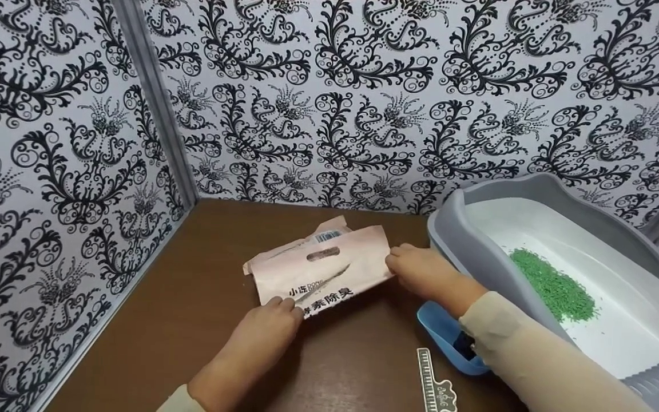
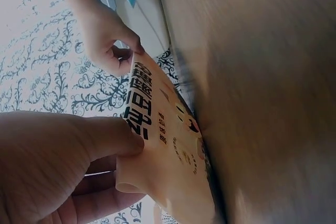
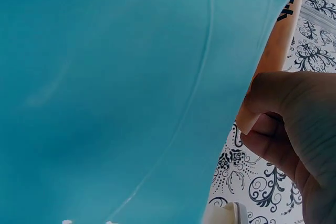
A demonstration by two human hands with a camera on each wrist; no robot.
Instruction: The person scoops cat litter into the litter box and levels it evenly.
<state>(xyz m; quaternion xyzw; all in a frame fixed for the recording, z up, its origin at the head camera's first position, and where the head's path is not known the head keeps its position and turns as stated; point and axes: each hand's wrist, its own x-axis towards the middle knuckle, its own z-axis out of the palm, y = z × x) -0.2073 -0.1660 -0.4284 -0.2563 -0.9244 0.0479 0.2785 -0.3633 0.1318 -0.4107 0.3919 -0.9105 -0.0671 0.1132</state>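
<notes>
A pale pink printed bag with a slot handle and dark lettering is held over the brown table, creased and folded. At its near left edge the left hand pinches it between thumb and fingers, plain in the left wrist view, where the bag shows large black characters. The right hand pinches the bag's right edge. In the right wrist view, thumb and fingers of the right hand grip a corner of the bag, while a blue surface covers most of that picture.
A grey litter box with a white inside holds a heap of green pellets on the right. Beside it, under the right forearm, lies a blue scoop. A ruler-like flat piece lies on the table. Patterned walls stand behind and left.
</notes>
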